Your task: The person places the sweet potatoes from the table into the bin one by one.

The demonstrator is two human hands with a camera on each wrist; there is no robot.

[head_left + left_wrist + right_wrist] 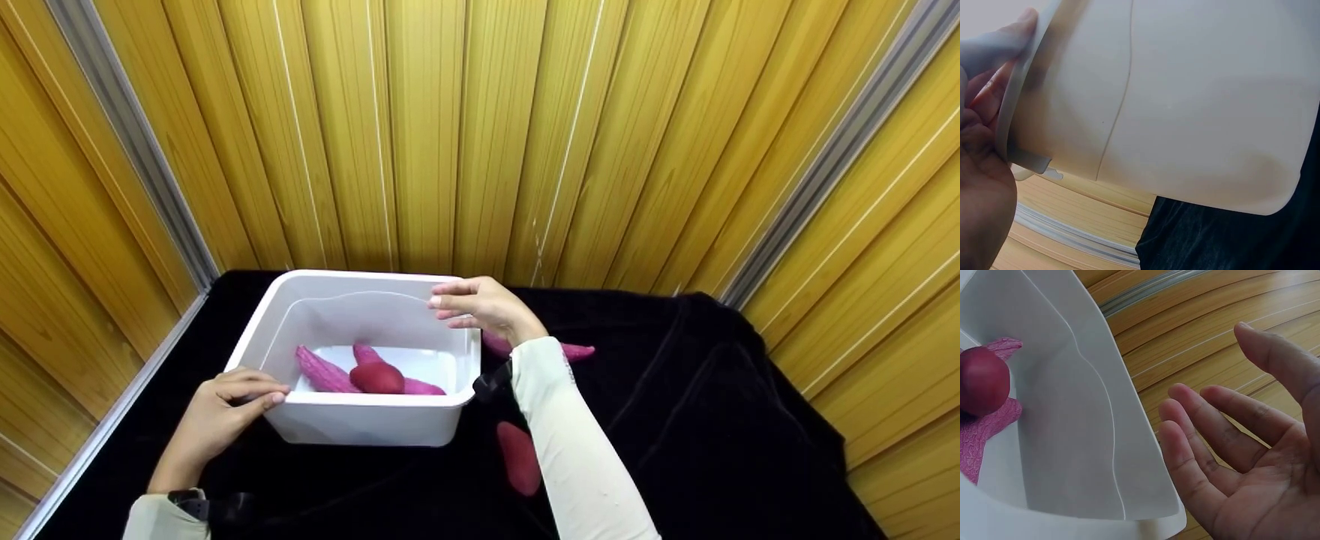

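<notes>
A white plastic bin (pixel 360 420) holds two pink, rough-skinned sweet potatoes (pixel 322 371) and a smooth dark-red oval vegetable (pixel 377 377) lying across them. My left hand (pixel 225 405) pinches the rim at the bin's near left corner; in the left wrist view the thumb (pixel 1013 36) lies on one side of the rim and the fingers on the other. Over the right rim hovers my right hand (pixel 480 304), holding nothing. Its fingers (pixel 1224 439) are loosely extended, the thumb apart, in the right wrist view.
Right of the bin, another pink sweet potato (pixel 577 352) is partly hidden by the right wrist. A second dark-red oval vegetable (pixel 517 457) lies beside the right forearm. Black cloth (pixel 697 420) covers the table, with wood-patterned walls (pixel 420 135) around it.
</notes>
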